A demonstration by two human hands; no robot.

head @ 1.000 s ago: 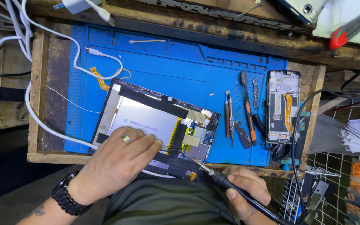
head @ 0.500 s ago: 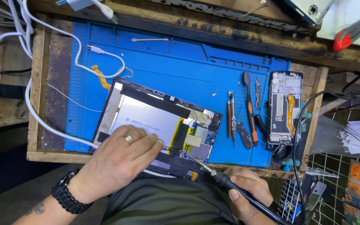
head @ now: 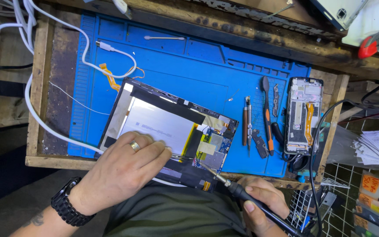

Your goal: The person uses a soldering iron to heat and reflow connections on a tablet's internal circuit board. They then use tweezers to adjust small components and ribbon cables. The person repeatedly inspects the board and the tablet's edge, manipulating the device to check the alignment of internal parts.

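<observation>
Here, seen from above, a person's two bare hands work on an opened tablet (head: pixel 163 127) that lies tilted on a blue work mat (head: pixel 189 70), its back cover off so the pale silver battery and a small circuit board at its right end show. The left hand (head: pixel 126 169), with a ring on one finger and a dark watch at the wrist, rests on the tablet's lower edge; its fingers are pinched together on thin metal tweezers (head: pixel 181 156), whose tips point toward the circuit board. The right hand (head: pixel 262 202), low in the frame near the table's (head: pixel 38 87) front edge, has its fingers wrapped around the black handle of a soldering iron (head: pixel 237 191); the iron's slim metal tip reaches up and left to touch or nearly touch the board, just beside the tweezer tips. To the right of the tablet, on the mat, lie several small hand tools, among them a black and orange screwdriver (head: pixel 267 116), and beyond them a stripped phone frame (head: pixel 303 115) with an orange flex strip. A white cable (head: pixel 88 57) loops across the mat's upper left corner.
</observation>
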